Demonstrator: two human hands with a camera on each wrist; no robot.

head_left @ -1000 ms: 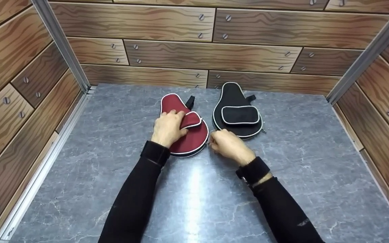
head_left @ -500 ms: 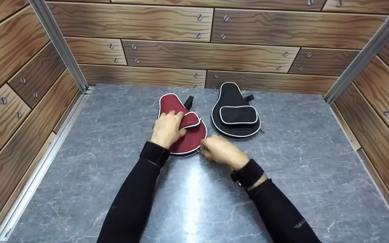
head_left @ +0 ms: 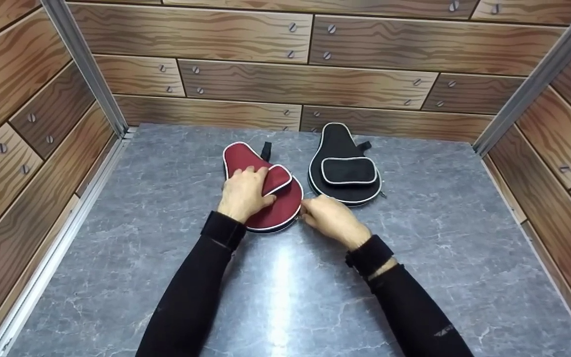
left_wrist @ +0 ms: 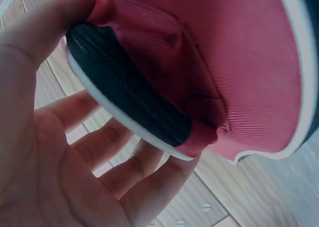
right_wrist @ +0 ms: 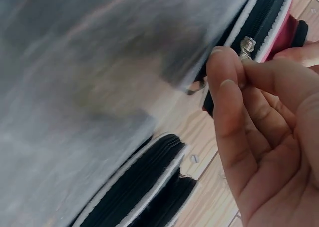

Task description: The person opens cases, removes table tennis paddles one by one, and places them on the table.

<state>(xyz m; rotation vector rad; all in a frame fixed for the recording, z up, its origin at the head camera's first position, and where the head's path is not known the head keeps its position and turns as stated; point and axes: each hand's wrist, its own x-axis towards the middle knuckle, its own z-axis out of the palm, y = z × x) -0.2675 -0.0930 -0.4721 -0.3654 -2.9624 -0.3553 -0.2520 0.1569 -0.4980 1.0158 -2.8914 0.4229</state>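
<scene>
From where I stand, the red case lies flat on the grey marbled surface, a little left of the middle, its round end toward the person and its narrow neck pointing away and leaning left. The left hand rests palm down over it, thumb and fingers spread about the small front pocket with a wide gap between them; how hard they press I can't tell. At the lower right rim, the right hand has thumb and forefinger closed together on the zip pull, just under its metal slider (the pull itself is mostly hidden by the fingertips). A black strap sticks out beside the neck. Just to the right, near but apart from the red one, lies a black case of the same shape, with white piping and its own pocket. Both forearms come in under black sleeves, a dark band at each wrist, and wood-print walls close in the far side and both flanks.
</scene>
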